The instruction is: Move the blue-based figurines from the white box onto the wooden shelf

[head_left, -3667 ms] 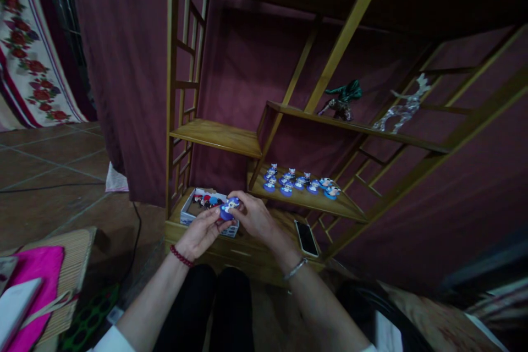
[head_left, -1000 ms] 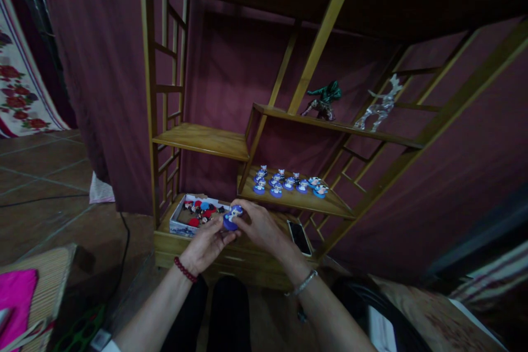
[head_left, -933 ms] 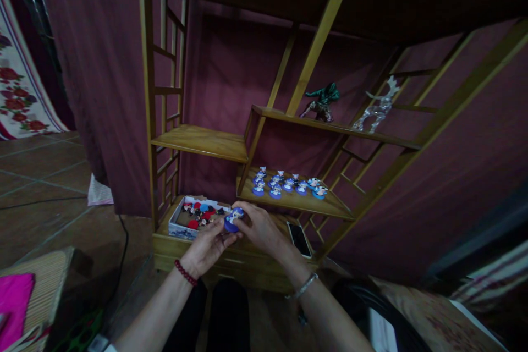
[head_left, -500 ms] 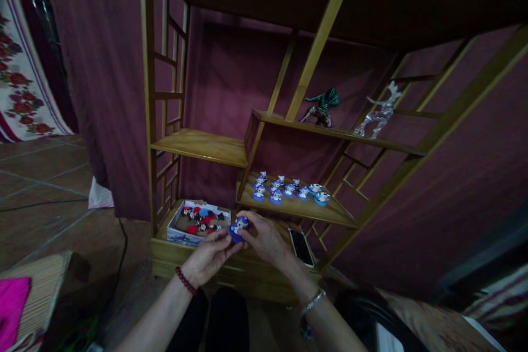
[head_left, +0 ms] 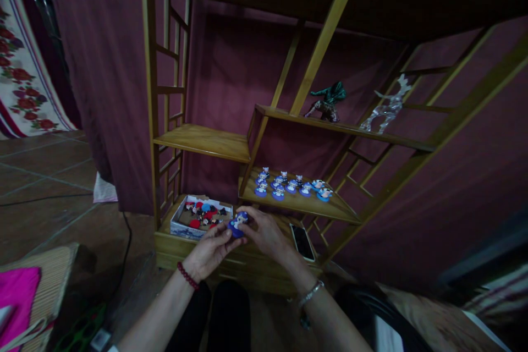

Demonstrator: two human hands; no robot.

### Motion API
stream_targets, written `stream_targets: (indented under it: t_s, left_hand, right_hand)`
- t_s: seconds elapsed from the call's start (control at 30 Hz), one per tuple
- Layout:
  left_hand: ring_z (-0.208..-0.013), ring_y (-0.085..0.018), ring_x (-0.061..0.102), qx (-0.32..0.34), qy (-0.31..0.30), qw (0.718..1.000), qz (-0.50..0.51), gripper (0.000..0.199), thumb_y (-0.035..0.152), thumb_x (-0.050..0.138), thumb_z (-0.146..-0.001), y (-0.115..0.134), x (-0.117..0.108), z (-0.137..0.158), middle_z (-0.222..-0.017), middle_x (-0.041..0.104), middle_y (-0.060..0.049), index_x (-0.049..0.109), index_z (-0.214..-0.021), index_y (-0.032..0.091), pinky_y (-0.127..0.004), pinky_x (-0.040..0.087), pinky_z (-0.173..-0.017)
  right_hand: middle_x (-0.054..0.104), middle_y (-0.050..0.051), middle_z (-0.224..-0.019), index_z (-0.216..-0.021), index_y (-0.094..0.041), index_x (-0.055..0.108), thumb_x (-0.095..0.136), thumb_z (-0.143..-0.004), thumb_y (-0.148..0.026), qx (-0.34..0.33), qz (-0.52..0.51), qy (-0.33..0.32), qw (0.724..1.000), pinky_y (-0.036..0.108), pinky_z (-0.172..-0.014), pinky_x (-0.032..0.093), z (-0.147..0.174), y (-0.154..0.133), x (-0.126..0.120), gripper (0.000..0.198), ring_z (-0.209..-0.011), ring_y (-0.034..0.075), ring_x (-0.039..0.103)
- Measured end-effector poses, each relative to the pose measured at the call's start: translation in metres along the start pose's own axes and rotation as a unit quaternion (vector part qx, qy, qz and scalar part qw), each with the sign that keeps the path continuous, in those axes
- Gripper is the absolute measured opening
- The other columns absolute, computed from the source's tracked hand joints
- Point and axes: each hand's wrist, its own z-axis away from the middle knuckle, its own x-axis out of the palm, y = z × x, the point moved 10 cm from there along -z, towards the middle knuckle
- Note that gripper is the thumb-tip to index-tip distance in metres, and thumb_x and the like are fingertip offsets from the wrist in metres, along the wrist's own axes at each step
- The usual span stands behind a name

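Note:
Between both hands is a small purple-and-white figurine (head_left: 238, 224) on a round purple base. My left hand (head_left: 211, 250) grips its base from the left, while my right hand (head_left: 264, 234) closes its fingers on the right side. Just behind my left hand, an open cardboard box (head_left: 181, 228) holds several small red, black and blue figures. Beyond my right hand, several similar purple figurines (head_left: 278, 192) stand in rows on a low wooden shelf (head_left: 317, 209). Blue-based figurines (head_left: 324, 194) stand at the right of that group.
A phone (head_left: 302, 242) lies on the cabinet's lowest board to the right. On the upper shelf stand a dark green-hooded figure (head_left: 330, 102) and a clear deer ornament (head_left: 388, 104). Wooden uprights (head_left: 148, 93) frame the shelves. A woven stool (head_left: 45, 286) with pink cloth is at lower left.
The view has shifted slightly, with the shelves sitting a little higher and further right. The figurine stays in both hands and has turned a little.

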Motion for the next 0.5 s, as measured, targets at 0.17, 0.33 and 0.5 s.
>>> stream_targets:
  t_s: [0.17, 0.33, 0.5]
  left_hand:
    - [-0.083, -0.017, 0.062, 0.008, 0.011, 1.0, -0.001, 0.024, 0.013, 0.061, -0.07, 0.001, -0.002, 0.001, -0.095, 0.063, -0.007, 0.059, -0.094, 0.011, -0.025, 0.047, -0.08]
    - [-0.079, -0.015, 0.062, 0.012, 0.042, 0.999, 0.015, 0.019, 0.011, 0.062, -0.069, 0.001, -0.006, 0.002, -0.092, 0.063, -0.007, 0.06, -0.089, 0.01, -0.026, 0.047, -0.079]
    - [-0.077, -0.015, 0.062, 0.013, 0.035, 0.999, 0.024, 0.018, 0.011, 0.061, -0.07, 0.003, -0.003, 0.004, -0.087, 0.063, -0.008, 0.06, -0.087, 0.008, -0.024, 0.048, -0.074]
  right_hand:
    - [0.062, 0.001, -0.091, -0.096, -0.021, 0.056, 0.053, -0.073, -0.017, -0.008, 0.003, -0.001, 1.0, 0.024, -0.072, 0.043, 0.0, -0.003, 0.001, 0.024, -0.079, 0.013, 0.057]
    - [0.062, 0.001, -0.093, -0.097, -0.021, 0.056, 0.053, -0.073, -0.017, -0.019, 0.017, 0.004, 1.0, 0.025, -0.075, 0.042, -0.001, -0.008, -0.001, 0.025, -0.082, 0.013, 0.056]
    - [0.062, 0.001, -0.095, -0.097, -0.022, 0.056, 0.053, -0.074, -0.018, -0.028, 0.02, -0.007, 0.999, 0.026, -0.079, 0.041, -0.001, -0.013, -0.001, 0.024, -0.086, 0.014, 0.056]
